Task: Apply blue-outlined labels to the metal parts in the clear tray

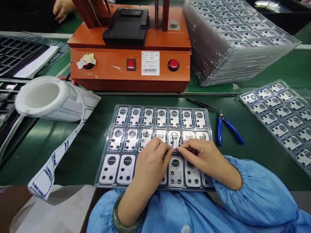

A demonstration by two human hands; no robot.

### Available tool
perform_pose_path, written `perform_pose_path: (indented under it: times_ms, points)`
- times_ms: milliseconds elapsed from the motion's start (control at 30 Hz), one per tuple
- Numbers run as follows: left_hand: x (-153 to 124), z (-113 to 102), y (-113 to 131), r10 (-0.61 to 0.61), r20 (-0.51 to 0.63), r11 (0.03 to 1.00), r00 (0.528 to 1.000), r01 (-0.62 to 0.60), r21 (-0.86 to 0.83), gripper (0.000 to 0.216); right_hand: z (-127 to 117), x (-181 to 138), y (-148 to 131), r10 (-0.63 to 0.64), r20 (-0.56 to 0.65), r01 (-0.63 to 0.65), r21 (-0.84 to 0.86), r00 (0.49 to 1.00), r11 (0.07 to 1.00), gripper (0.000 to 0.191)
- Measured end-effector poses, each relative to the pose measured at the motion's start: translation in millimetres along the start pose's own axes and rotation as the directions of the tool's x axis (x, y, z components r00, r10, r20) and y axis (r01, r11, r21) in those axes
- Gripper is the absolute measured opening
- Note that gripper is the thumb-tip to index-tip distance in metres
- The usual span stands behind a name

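Note:
A clear plastic tray (103,171) lies in front of me, holding rows of small silvery metal plates with round holes. The plates in the two far rows carry dark blue strips along their edges; a near-row plate (109,169) shows bare metal. Over a middle-row plate (174,135), my left hand (153,158) and my right hand (201,157) meet with fingertips pinched. A thin dark adhesive strip (173,139) runs from that plate down to the fingertips. Both hands seem closed on it, though the fingers partly cover its ends.
On the left a roll of white adhesive film (46,113) trails its tail over the table edge. Blue-handled pliers (220,124) and another filled tray (279,116) are at the right. Behind stand an orange press (107,69) and stacked trays (223,64); a person's hand (63,9) shows top left.

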State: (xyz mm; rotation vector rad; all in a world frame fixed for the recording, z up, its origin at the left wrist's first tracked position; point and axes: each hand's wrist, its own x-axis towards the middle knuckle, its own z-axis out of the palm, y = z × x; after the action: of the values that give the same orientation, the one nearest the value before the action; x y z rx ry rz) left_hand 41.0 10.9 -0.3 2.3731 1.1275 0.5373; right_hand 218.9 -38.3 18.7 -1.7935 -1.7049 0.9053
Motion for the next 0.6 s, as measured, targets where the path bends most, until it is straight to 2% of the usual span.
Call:
perform_pose_path:
  times_ms: [367, 600]
  points:
    - [1.4, -2.1, 2.3, -0.011, 0.057, 0.999, 0.998, 0.008, 0.042, 0.011, -3.9, -0.2, 4.9, -0.026, 0.063, 0.029, -0.047, 0.998, 0.998, 0.015]
    - [6.6, -5.9, 8.8, -0.097, 0.133, 0.982, 0.986, 0.073, 0.176, 0.008, -1.9, 1.2, 5.6, -0.050, 0.064, 0.063, -0.222, 0.997, 0.973, 0.017]
